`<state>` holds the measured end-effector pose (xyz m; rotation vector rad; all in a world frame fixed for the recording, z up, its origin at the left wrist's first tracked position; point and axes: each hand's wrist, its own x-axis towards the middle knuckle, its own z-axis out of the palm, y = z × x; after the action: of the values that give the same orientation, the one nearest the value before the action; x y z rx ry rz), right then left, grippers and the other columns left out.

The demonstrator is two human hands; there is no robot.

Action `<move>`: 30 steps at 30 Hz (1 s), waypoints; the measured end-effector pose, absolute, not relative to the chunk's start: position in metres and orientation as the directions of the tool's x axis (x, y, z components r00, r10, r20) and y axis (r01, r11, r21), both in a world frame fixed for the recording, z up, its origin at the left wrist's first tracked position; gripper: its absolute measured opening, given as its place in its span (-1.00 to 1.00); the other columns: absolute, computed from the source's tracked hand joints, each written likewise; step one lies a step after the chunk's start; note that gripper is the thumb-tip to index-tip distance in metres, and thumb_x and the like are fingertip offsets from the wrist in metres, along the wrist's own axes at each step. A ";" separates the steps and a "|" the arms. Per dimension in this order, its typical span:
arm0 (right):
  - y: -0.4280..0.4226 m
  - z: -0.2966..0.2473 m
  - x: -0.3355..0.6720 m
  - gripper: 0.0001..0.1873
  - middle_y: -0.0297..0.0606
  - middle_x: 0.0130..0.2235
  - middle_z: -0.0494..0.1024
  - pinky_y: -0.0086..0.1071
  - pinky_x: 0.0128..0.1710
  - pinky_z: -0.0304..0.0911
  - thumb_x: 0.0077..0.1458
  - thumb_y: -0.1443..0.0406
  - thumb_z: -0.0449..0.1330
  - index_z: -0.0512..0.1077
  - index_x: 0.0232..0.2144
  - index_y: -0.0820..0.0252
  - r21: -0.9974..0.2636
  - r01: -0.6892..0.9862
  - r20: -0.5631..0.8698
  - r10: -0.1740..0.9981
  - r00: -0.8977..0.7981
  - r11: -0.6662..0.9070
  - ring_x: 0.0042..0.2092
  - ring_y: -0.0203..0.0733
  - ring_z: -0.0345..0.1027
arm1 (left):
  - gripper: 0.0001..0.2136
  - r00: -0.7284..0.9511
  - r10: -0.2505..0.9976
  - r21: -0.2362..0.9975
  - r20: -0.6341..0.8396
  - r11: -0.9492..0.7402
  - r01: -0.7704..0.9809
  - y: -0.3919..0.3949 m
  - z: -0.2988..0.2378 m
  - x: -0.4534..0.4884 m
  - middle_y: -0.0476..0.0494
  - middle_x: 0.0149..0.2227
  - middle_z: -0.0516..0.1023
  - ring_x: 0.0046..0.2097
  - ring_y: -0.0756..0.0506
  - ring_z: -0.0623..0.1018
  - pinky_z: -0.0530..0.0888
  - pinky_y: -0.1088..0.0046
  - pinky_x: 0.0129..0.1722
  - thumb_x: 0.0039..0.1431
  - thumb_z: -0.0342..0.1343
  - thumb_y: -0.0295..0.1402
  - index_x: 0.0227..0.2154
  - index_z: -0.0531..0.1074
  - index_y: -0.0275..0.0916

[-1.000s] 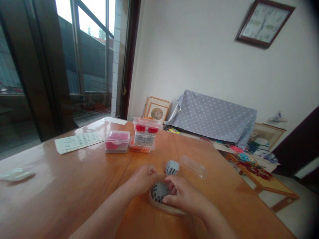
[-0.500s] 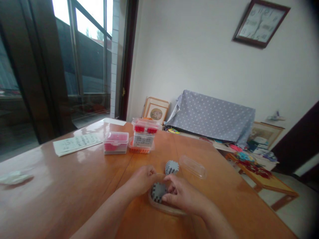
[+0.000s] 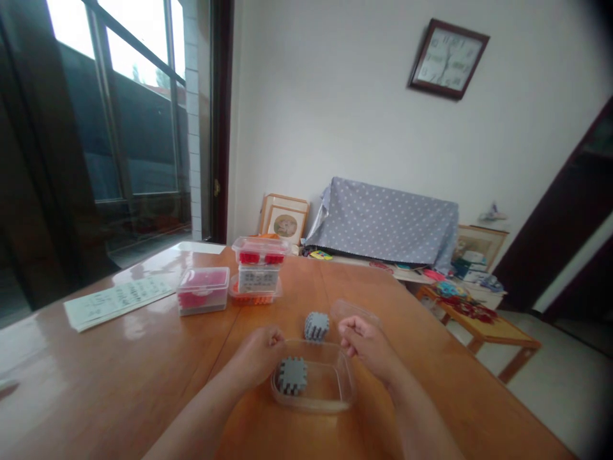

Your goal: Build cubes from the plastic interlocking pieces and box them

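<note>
A clear plastic tub [image 3: 335, 390] sits on the wooden table [image 3: 119, 377] in front of me, with a grey toothed puzzle cube [image 3: 292, 375] inside at its left. My left hand [image 3: 258, 354] rests curled against the tub's left rim. My right hand [image 3: 364, 345] hovers over the tub's right far corner, fingers curled in, with nothing visible in them. A second grey puzzle cube [image 3: 317, 326] stands on the table just beyond the tub. The tub's clear lid [image 3: 352, 311] lies behind my right hand, partly hidden.
Further back stand a clear box of pink pieces [image 3: 202, 291] and a stack of clear boxes with red and orange pieces [image 3: 258, 268]. A printed sheet [image 3: 115, 299] lies at the left. A low side table [image 3: 479, 319] and a dotted cloth cover [image 3: 383, 220] stand beyond the table.
My right hand has let go of the grey cube in the tub and lifted up and to the right. The camera view has swung to the right.
</note>
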<state>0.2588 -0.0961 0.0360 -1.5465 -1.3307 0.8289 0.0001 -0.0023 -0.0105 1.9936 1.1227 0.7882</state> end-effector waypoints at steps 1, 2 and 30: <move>-0.094 0.028 0.261 -0.60 -0.36 -0.46 0.47 -0.43 -0.46 0.17 0.12 -0.04 0.14 0.39 -0.30 0.18 -0.940 0.341 0.052 0.972 0.228 -0.029 -0.48 -0.30 0.29 | -0.84 0.441 0.882 0.807 0.166 -0.378 0.454 -0.001 -0.011 0.000 0.00 -0.50 0.46 -0.44 -0.04 0.42 0.15 0.48 -0.49 0.10 -0.01 -0.33 -0.45 0.44 -0.25; -0.093 0.021 0.263 -0.59 -0.38 -0.49 0.44 -0.44 -0.48 0.14 0.11 -0.05 0.13 0.39 -0.33 0.18 -0.948 0.314 0.039 0.965 0.258 -0.046 -0.51 -0.32 0.26 | -0.83 0.446 0.880 0.804 0.165 -0.382 0.455 -0.001 -0.012 -0.001 0.00 -0.50 0.46 -0.44 -0.04 0.42 0.14 0.48 -0.50 0.10 -0.02 -0.32 -0.44 0.44 -0.25; -0.073 -0.018 0.277 -0.52 -0.41 -0.58 0.29 -0.42 -0.44 0.02 0.18 -0.08 -0.01 0.36 -0.50 0.15 -0.923 0.385 0.152 0.917 0.368 -0.002 -0.47 -0.22 0.19 | -0.72 0.507 0.818 0.668 0.272 -0.540 0.512 0.023 0.068 0.046 -0.10 -0.34 0.56 -0.32 -0.08 0.53 0.37 0.47 -0.36 0.09 0.08 -0.21 -0.24 0.47 -0.31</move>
<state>0.2770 -0.0728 -0.0177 -1.5856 -1.1977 0.6388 0.0456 0.0234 0.0684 2.2390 1.0867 0.7896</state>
